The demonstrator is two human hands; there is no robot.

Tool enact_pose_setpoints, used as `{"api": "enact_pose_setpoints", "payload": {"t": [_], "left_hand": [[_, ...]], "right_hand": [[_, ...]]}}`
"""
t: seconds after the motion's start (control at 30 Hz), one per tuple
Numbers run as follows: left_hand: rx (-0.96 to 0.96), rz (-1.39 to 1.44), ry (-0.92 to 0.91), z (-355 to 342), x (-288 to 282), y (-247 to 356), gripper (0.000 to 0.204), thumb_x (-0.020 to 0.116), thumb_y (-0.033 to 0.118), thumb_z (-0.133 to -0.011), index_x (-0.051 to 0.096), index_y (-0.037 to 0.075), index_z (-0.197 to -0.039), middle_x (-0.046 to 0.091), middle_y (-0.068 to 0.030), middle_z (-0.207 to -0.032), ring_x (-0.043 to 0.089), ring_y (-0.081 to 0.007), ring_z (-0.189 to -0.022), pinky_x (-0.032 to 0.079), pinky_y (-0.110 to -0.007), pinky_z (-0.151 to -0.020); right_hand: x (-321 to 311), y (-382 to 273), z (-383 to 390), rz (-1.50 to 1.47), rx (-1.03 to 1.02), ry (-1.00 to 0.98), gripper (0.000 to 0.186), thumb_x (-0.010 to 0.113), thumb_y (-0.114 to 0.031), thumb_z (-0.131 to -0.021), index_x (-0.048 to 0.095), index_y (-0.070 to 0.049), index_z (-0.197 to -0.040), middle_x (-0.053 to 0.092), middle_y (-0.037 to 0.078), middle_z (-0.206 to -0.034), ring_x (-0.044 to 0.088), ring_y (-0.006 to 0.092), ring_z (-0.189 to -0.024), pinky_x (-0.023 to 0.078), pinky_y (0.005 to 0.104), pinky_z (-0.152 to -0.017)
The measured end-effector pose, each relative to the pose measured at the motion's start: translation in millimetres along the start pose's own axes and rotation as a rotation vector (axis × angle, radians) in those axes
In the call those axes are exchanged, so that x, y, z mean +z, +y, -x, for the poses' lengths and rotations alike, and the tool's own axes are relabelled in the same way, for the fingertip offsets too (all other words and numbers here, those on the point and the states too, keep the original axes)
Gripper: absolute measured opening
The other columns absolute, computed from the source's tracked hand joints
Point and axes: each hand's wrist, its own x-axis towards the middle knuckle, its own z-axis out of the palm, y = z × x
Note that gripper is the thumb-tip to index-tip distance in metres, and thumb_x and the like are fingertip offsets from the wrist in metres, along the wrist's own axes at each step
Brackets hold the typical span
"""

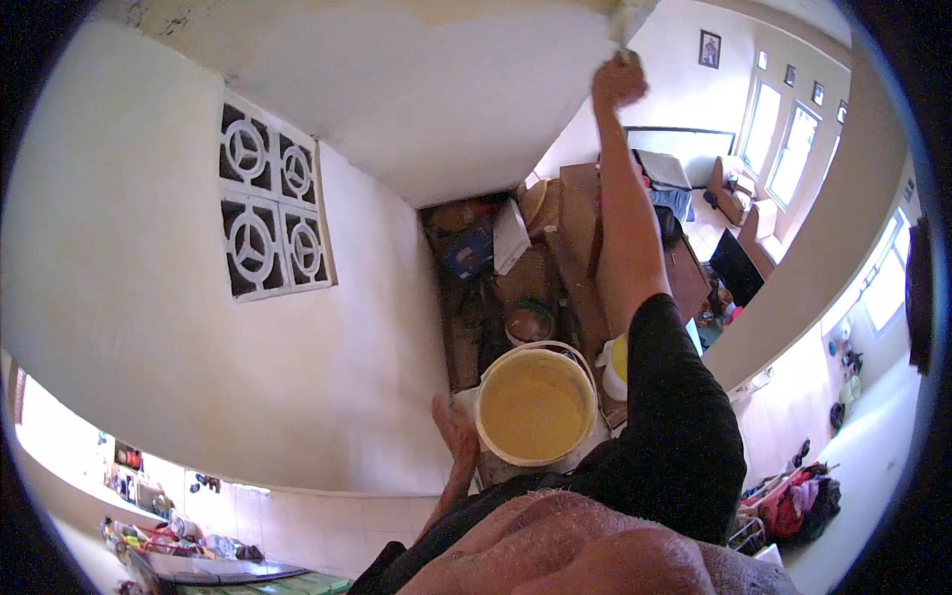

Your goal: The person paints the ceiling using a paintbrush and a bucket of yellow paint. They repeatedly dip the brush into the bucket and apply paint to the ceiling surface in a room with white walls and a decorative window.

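High up at the far right, my right hand (620, 83) is closed round the handle of a paintbrush (624, 28). The bristle end touches the upper edge of the white wall panel (436, 99), where a yellowish band shows. Low in the middle, a white bucket (480, 409) of yellow paint (535, 405) stands upright on a light board (464, 399), its handle lying along the far rim. My left hand (455, 428) is left of the bucket, curled at the board's edge and apart from the bucket; some of its fingers are hidden.
A vent block (270, 203) with round openings is set in the wall at left. Far below lie a brown wooden cabinet (582, 203), a small pail (530, 322) and assorted boxes. Right of the bucket stands a white-and-yellow container (616, 369). Armchairs (734, 188) are beyond.
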Motion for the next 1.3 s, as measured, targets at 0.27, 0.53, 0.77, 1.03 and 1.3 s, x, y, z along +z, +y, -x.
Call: {"api": "enact_pose_setpoints", "payload": {"t": [0.27,0.53,0.77,1.03,1.3], "left_hand": [[0.05,-0.092,0.038,4,-16,-8,0.061,0.041,0.038,-0.102,0.031,-0.002,-0.147,0.029,-0.0287,-0.151,0.025,-0.0433,-0.142,0.017,-0.05,-0.118],[0.389,-0.355,0.036,1,-15,-35,0.057,0.043,0.034,-0.102,0.035,-0.003,-0.144,0.03,-0.0276,-0.15,0.024,-0.0431,-0.142,0.019,-0.051,-0.116],[0.187,-0.184,0.017,1,-4,-33,0.056,0.038,0.035,-0.104,0.033,-0.003,-0.145,0.03,-0.0263,-0.151,0.025,-0.0413,-0.141,0.02,-0.05,-0.116],[0.25,-0.162,0.054,1,-8,-37,0.056,0.036,0.037,-0.105,0.033,-0.001,-0.146,0.029,-0.0257,-0.151,0.026,-0.0413,-0.141,0.021,-0.051,-0.116],[0.198,0.0,0.049,1,-5,-36,0.056,0.035,0.036,-0.105,0.033,-0.002,-0.146,0.03,-0.0285,-0.15,0.025,-0.0447,-0.14,0.02,-0.052,-0.116]], "right_hand": [[-18,-136,154,-0.615,-0.47,-0.353,0.016,0.07,-0.012,-0.08,0.07,-0.009,-0.097,0.067,0.016,-0.077,0.065,0.0366,-0.066,0.052,0.0439,-0.059],[-8,-25,6,-0.28,-0.324,-0.152,0.018,0.067,-0.025,-0.083,0.073,-0.016,-0.097,0.071,0.013,-0.08,0.067,0.0362,-0.07,0.052,0.0475,-0.065],[-32,52,-51,0.053,0.178,0.097,0.018,0.06,-0.024,-0.085,0.07,-0.01,-0.088,0.069,0.009,-0.087,0.065,0.0314,-0.071,0.048,0.0438,-0.066],[-22,-20,46,-0.295,-0.336,-0.25,0.021,0.071,-0.019,-0.082,0.073,-0.011,-0.101,0.07,0.017,-0.077,0.068,0.0334,-0.07,0.053,0.0416,-0.063],[-17,61,-55,-0.148,-0.285,0.026,0.02,0.066,-0.022,-0.084,0.075,-0.011,-0.098,0.072,0.014,-0.083,0.068,0.0332,-0.074,0.052,0.0445,-0.069]]}}
